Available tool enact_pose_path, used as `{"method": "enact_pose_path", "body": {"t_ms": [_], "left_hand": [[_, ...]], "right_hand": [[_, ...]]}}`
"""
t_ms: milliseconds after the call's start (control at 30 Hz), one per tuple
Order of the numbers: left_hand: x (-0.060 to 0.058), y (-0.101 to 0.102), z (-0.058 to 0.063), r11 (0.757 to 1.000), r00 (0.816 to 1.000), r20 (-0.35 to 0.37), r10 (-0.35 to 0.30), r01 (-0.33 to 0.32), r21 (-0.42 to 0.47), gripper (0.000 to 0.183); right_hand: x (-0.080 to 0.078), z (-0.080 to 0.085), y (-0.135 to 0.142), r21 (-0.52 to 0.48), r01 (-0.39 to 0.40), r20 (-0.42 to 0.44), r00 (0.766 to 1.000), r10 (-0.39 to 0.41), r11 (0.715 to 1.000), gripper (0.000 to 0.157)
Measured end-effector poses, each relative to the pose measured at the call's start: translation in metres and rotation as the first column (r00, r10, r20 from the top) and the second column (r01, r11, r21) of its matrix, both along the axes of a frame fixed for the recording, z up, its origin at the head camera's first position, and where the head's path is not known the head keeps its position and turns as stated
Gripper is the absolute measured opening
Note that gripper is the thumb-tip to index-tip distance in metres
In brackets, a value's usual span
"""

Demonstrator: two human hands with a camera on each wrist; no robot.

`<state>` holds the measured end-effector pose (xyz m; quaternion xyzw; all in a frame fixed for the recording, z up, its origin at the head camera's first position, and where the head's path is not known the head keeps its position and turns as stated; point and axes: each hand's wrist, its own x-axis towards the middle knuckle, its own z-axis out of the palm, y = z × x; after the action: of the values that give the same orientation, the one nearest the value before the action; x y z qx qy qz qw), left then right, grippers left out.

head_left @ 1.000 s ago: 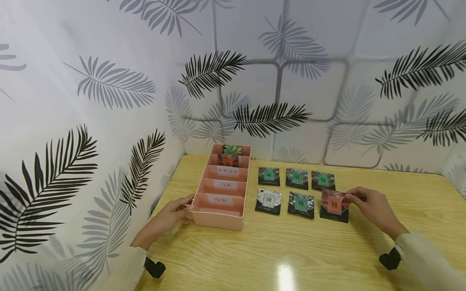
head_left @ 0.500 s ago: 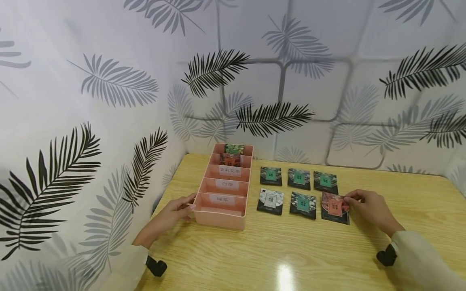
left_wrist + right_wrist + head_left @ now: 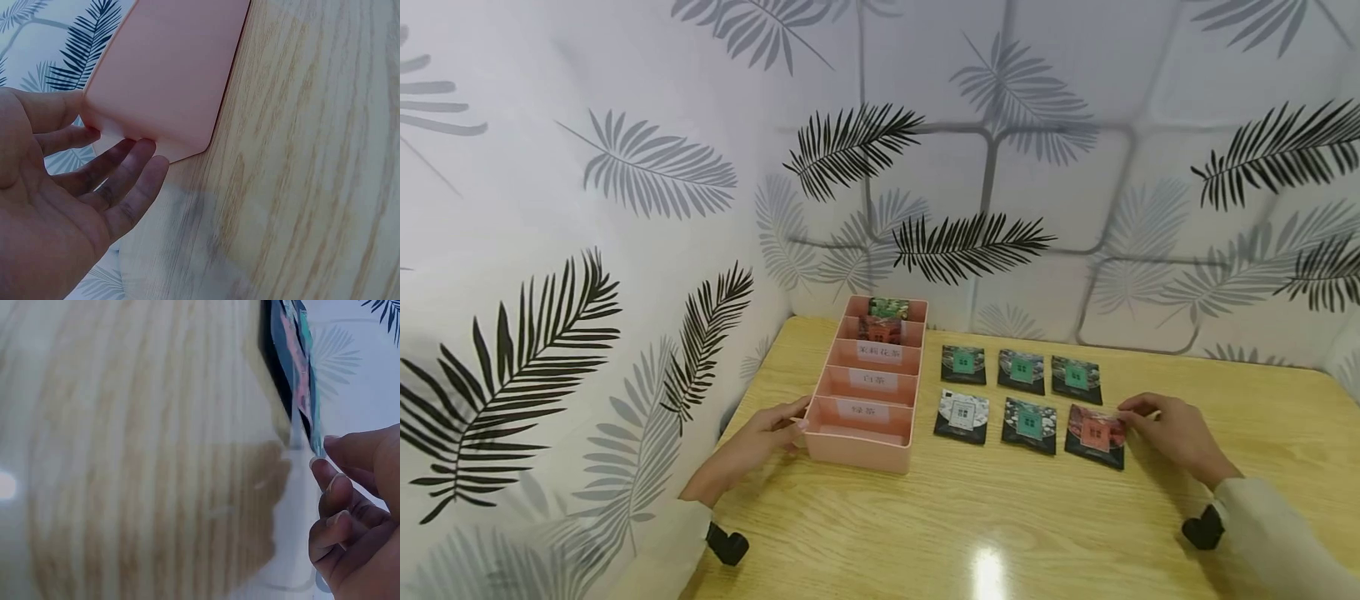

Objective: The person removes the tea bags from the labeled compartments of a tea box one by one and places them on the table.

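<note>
Red sachet [image 3: 1095, 437], lower right, flatter now. Curled right hand [image 3: 1176, 437] touches it, pinch unclear; left hand [image 3: 752, 446] grips pink tray [image 3: 859, 452].

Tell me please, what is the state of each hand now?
Left hand: holding the pink box.
Right hand: at the edge of the red packet; whether it grips cannot be told.

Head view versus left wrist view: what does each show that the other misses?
Only the head view shows the right hand pinching the red packet, five more packets on the table, and the labels inside the pink box.

Only the left wrist view shows the palm side of the left hand.

Both share the left hand touching the box, the table, and the leaf-patterned backdrop.
</note>
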<state>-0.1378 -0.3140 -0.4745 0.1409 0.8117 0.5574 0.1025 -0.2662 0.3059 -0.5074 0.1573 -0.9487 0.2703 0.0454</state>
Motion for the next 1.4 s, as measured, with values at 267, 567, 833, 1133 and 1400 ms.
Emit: {"method": "enact_pose_path", "body": {"t_ms": [267,567,833,1133,1400], "left_hand": [[0.000,-0.003,-0.002,1.000,1.000,0.005,0.001,-0.001,0.009,0.059],[0.001,-0.004,-0.004,1.000,1.000,0.010,0.006,-0.006,-0.007,0.059],[0.001,-0.003,-0.005,1.000,1.000,0.010,0.015,-0.015,-0.011,0.059],[-0.001,-0.002,-0.003,1.000,1.000,0.025,0.016,-0.016,0.004,0.060],[-0.002,0.000,-0.002,0.999,1.000,0.026,0.001,-0.002,0.032,0.060]], "right_hand": [[-0.005,0.011,-0.007,-0.030,-0.015,-0.037,0.999,0.014,0.999,0.031],[-0.012,0.026,-0.041,-0.131,-0.024,0.013,1.000,0.026,0.991,0.042],[-0.020,0.039,-0.084,-0.194,-0.093,-0.008,0.996,0.093,0.977,0.037],[-0.036,0.044,-0.133,-0.256,-0.126,0.012,0.991,0.133,0.959,0.030],[-0.049,0.051,-0.178,-0.294,-0.149,0.025,0.986,0.164,0.944,0.029]]}}
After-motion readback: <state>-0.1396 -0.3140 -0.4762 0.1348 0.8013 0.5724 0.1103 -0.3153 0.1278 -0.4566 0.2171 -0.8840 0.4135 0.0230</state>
